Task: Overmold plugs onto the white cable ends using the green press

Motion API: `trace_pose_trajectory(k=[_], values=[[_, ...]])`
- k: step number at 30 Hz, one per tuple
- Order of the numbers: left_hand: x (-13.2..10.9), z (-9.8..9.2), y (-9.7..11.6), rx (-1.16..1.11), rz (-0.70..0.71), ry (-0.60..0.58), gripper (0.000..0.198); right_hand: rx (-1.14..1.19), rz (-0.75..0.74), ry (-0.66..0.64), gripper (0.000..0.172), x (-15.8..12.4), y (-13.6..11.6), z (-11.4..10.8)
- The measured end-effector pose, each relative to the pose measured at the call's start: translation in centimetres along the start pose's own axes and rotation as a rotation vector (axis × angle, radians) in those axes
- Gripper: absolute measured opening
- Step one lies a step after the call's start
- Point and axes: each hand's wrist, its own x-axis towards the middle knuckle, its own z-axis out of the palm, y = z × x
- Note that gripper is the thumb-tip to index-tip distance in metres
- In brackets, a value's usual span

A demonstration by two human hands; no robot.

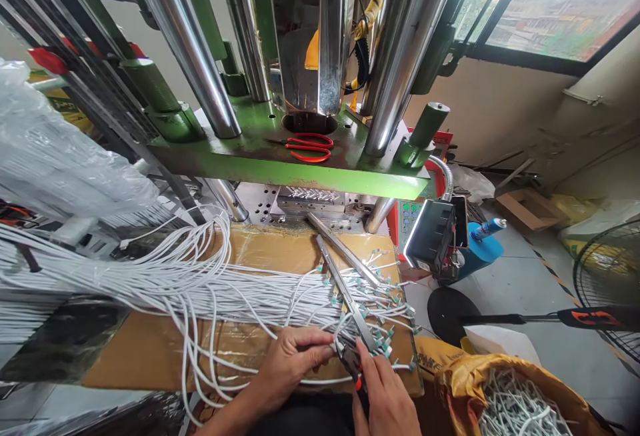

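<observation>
My left hand [294,361] is closed in a pinch on the end of a white cable, just above the work surface. Close beside it, my right hand [386,391] grips cutting pliers [349,357] with black and red handles. Their jaws meet the cable end at my left fingertips; whether they are closed on it I cannot tell. Behind both hands lies a thick bundle of white cables [250,297], many with small green-and-white connector ends toward the right. Two long metal bars [344,287] [345,251] rest across these ends, the nearer one reaching down to my right fingers.
A green press plate [235,156] with steel columns stands ahead, red-handled scissors [311,147] on it and a metal mould [310,203] beneath. At right are a black box [430,239], a fan [613,276] and a yellow sack [457,383] of white scraps.
</observation>
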Motion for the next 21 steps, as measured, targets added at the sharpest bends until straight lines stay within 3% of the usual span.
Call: trace_pose_trajectory(k=[4,6,9,13,18,21], values=[[0.1,0.0,-0.4,-0.054,-0.008,-0.001,0.024,0.335,-0.024,-0.251,0.042,0.2,0.3,-1.2],[0.2,0.0,-0.1,-0.069,-0.045,-0.018,0.027,0.42,0.01,-0.314,0.037,0.3,0.4,-1.7],[0.4,0.1,1.2,-0.142,-0.123,-0.035,0.039,0.331,0.032,-0.243,0.043,0.4,0.3,-1.5],[0.5,0.8,3.3,-0.418,-0.187,0.045,0.065,0.114,0.008,-0.106,0.055,0.4,0.0,-0.4],[0.3,1.9,3.4,-0.814,-0.126,0.094,0.038,0.369,0.021,-0.17,0.04,0.5,-0.9,-0.1],[0.1,2.1,2.8,-0.895,-0.137,0.123,0.032,0.498,0.118,-0.21,0.034,0.5,-1.2,-0.6]])
